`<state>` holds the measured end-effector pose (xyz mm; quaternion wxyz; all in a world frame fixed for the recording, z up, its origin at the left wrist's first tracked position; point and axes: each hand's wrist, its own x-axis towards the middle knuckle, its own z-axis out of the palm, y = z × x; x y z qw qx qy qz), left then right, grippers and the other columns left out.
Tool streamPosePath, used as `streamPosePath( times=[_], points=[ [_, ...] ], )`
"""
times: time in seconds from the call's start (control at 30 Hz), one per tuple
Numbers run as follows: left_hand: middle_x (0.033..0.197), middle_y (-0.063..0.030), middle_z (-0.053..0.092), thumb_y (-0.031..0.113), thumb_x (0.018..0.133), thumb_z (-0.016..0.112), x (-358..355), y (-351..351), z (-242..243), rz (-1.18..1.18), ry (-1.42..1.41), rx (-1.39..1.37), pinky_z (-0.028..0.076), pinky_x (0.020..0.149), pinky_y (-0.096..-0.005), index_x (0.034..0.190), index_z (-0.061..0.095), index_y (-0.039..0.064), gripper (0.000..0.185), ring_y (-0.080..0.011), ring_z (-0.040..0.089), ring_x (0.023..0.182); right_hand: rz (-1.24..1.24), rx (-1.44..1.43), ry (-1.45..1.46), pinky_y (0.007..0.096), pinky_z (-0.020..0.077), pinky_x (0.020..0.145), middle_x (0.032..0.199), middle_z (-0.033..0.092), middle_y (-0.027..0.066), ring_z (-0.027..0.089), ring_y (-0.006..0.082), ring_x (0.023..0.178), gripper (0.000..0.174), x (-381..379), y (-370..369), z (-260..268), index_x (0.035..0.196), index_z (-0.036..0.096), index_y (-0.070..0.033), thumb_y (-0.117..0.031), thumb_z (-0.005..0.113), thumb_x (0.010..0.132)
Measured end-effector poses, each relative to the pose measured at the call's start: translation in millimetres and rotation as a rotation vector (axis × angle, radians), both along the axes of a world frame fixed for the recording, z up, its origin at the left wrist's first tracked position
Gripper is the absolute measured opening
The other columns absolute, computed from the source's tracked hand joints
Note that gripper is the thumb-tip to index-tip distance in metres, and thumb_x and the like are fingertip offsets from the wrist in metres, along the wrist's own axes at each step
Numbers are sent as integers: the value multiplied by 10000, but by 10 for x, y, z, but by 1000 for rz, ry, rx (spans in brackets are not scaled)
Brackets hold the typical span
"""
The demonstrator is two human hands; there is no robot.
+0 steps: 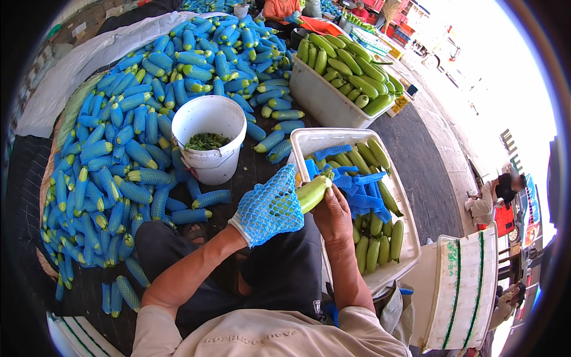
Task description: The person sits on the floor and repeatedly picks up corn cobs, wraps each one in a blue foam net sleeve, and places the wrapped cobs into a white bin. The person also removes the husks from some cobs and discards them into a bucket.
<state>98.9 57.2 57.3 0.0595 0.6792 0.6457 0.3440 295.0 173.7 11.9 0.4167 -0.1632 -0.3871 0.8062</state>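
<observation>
A green zucchini (312, 195) lies between my two hands, over my lap. My left hand (267, 214), in a pale glove, has a blue foam net sleeve stretched over it, and the zucchini's lower end is in that net. With bare fingers my right hand (332, 212) holds the zucchini by its stem end. Close by on the right, a white plastic crate (412, 232) holds bare zucchinis and a bundle of flat blue foam nets (363, 189). To the left spreads a large heap of zucchinis in blue nets (134, 151).
A white bucket (209, 167) with green trimmings stands before my knees. Beyond the crate is a grey tub (321, 96) piled with bare zucchinis. A person in orange (281, 9) sits at the top. White foam boxes (464, 285) stand at the lower right. Other people are at the far right.
</observation>
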Motion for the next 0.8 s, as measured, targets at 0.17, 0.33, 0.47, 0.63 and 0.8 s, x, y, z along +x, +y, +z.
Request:
streamPosePath(
  times=[0.17, 0.33, 0.47, 0.63, 0.8],
  points=[
    [1296, -171, 738, 263, 926, 772, -150, 15, -243, 104, 89, 106, 626, 817, -469, 1445, 605, 26, 594, -384, 779, 983, -596, 1258, -816, 447, 547, 1032, 1326, 704, 237, 698, 402, 1226, 716, -559, -276, 252, 1563, 520, 23, -391, 771, 1035],
    [1291, -142, 756, 174, 988, 729, -284, -53, -326, -35, -69, 264, 614, 961, -405, 1403, 669, 41, 439, -308, 759, 1133, -577, 777, -459, 328, 535, 841, 1066, 680, 114, 657, 221, 920, 364, -856, -850, 268, 1354, 678, 5, -44, 783, 1010],
    [1269, -143, 757, 153, 948, 768, -363, -77, -409, -24, 179, 425, 603, 962, -396, 1326, 713, 45, 397, -324, 750, 1133, -604, 558, -455, 197, 461, 788, 1151, 674, -7, 570, 34, 927, 293, -889, -556, 140, 1311, 687, 3, 12, 760, 1028],
    [1109, -159, 779, 81, 887, 821, -380, -218, -530, 115, -127, 256, 622, 851, -441, 1222, 752, 18, 348, -367, 769, 983, -707, 430, -358, 204, 497, 836, 1103, 679, 2, 598, 47, 940, 210, -909, -436, -136, 1215, 701, 7, 9, 772, 1017],
    [1103, -219, 764, 140, 824, 912, -466, -125, -591, 216, -850, 276, 633, 856, -443, 1168, 724, -6, 418, -417, 763, 979, -832, 811, -579, 243, 501, 752, 1182, 619, 35, 604, 88, 920, 232, -867, -527, -112, 1219, 721, -21, -21, 798, 1000]
  ],
)
